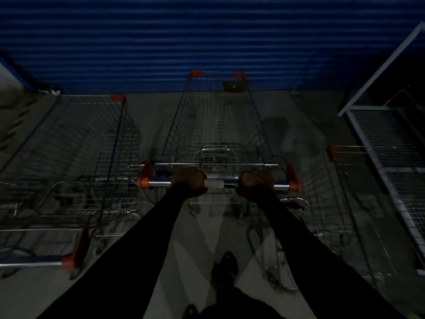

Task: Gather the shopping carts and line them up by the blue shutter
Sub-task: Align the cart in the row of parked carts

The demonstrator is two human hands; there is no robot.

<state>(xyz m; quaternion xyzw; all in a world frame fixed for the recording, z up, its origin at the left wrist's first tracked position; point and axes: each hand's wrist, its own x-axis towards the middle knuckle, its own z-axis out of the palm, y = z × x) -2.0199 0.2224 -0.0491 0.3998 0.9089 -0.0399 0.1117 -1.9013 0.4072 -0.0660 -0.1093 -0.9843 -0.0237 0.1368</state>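
Note:
A wire shopping cart (218,125) with red corner caps stands straight ahead, its nose close to the blue shutter (207,38). My left hand (189,181) and my right hand (255,184) both grip its chrome handle bar (159,182), one on each side of the white centre piece. A second cart (76,157) stands to the left, facing the shutter. A third cart (340,192) stands close on the right, partly behind my right arm. The scene is dim.
A white metal frame with a mesh shelf (386,125) stands at the far right against the wall. The floor is grey concrete (151,116). My shoes (226,265) show below, between my arms.

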